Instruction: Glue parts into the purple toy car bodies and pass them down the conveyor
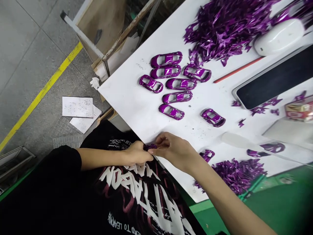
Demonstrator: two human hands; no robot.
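Observation:
At the near edge of the white table, my left hand (pixel 139 153) is closed around a small shiny purple piece (pixel 149 147), mostly covered by the fingers. My right hand (pixel 174 148) reaches in from the other side, its thumb against the same piece and its fingers curled. Beyond my hands, several purple toy car shells (pixel 171 111) lie grouped together. A single car shell (pixel 213 117) sits apart to the right, and another (pixel 207 155) is partly behind my right forearm.
A large heap of purple scraps (pixel 227 29) lies at the far side, a smaller heap (pixel 238 174) beside my right forearm. A red stick (pixel 237 70), a phone (pixel 276 78), a white mouse-like object (pixel 280 37) and a small box (pixel 299 109) are on the right. Papers (pixel 77 107) lie beyond the left edge.

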